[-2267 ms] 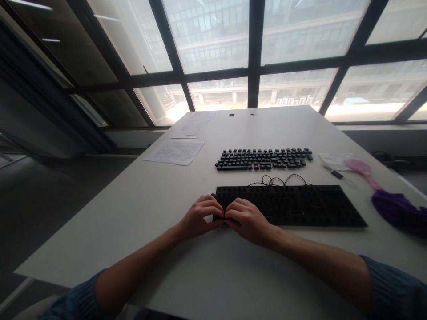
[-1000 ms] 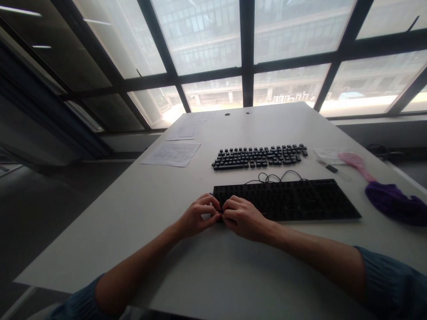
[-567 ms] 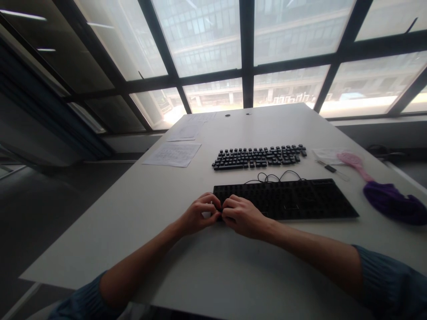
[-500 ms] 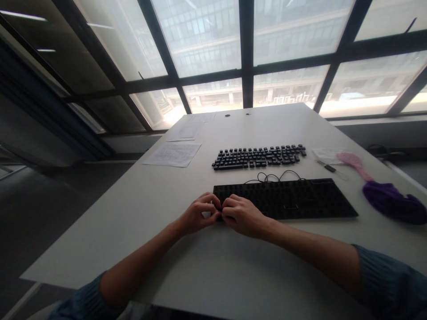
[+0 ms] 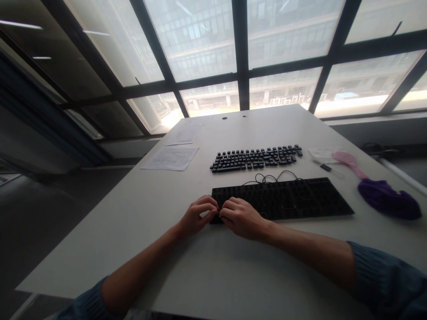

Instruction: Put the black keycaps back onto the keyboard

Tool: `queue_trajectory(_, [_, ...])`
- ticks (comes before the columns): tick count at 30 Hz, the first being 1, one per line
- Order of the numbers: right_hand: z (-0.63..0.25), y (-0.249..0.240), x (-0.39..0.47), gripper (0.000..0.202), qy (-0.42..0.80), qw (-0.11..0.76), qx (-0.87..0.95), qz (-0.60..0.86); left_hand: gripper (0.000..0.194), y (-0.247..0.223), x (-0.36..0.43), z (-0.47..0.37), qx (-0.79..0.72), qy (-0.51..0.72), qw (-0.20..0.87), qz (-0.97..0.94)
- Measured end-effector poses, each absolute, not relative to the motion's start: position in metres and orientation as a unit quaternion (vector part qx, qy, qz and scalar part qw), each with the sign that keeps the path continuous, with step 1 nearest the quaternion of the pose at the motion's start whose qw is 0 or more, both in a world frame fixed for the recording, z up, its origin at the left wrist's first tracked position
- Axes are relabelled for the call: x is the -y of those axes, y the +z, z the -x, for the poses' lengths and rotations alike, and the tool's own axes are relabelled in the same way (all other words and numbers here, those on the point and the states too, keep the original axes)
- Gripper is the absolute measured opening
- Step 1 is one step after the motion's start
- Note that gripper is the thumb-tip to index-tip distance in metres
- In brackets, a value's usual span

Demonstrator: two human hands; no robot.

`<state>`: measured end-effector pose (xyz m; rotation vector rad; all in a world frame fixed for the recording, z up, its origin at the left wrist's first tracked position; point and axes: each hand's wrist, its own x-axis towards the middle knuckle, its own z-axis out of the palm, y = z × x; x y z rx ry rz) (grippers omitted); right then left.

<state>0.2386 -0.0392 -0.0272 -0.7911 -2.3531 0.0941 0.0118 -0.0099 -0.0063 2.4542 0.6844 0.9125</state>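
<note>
A black keyboard base (image 5: 310,200) with its keycaps off lies flat on the white table, its cable (image 5: 267,178) looped behind it. Over its left end my left hand (image 5: 199,214) is curled, thumb and fingers pinched together. My right hand (image 5: 242,216) meets it there from the right, fingers bent down and closed. Whatever small thing the fingertips hold is hidden between them. Behind the base, loose black keycaps (image 5: 256,158) are laid out in rows like a keyboard.
Papers (image 5: 170,158) lie on the left side of the white table (image 5: 150,262). To the right are a clear plastic bag (image 5: 322,154), a small wire tool with a dark handle (image 5: 325,167), and a pink-handled brush (image 5: 347,160) beside a purple cloth (image 5: 388,198). Windows stand behind.
My fingertips have drawn closer together at the left end of the keyboard base. The view has shifted slightly; the objects on the table stay in place.
</note>
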Motion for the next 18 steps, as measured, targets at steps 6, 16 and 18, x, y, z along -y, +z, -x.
queue_trajectory(6, [-0.238,-0.024,0.041,0.010,0.027,0.340,0.887,0.312,0.021,-0.006,-0.007,-0.007,-0.357,0.394,0.186,-0.826])
queue_trajectory(16, [-0.239,-0.026,0.039,0.012,0.031,0.344,0.883,0.317,0.021,-0.022,-0.114,-0.010,-0.475,0.392,0.118,-0.779])
queue_trajectory(18, [-0.239,-0.027,0.039,0.012,0.034,0.344,0.882,0.320,0.019,-0.025,-0.125,-0.013,-0.472,0.389,0.107,-0.784])
